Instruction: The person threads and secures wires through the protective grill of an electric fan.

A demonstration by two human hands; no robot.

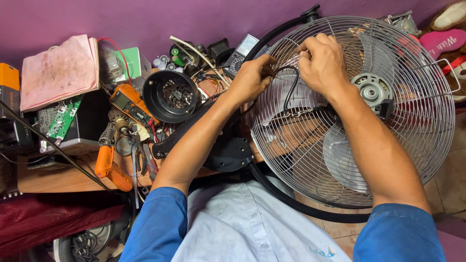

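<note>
A large round wire fan guard [412, 116] with grey blades and a bare motor hub [373, 89] lies tilted in front of me, ringed by a black tube stand [310, 209]. My left hand [252, 77] pinches a black cable [291, 85] at the guard's upper left rim. My right hand [323, 60] rests on the wires just right of it, fingers closed on the same cable and grille. The fan's black base plate [228, 150] lies under my left forearm.
A cluttered wooden bench [53, 179] holds a black round housing [171, 95], an orange multimeter [128, 102], an orange-handled soldering tool [112, 171], a green circuit board [64, 119], a pink cloth-covered book [58, 70] and small parts. A purple wall lies behind.
</note>
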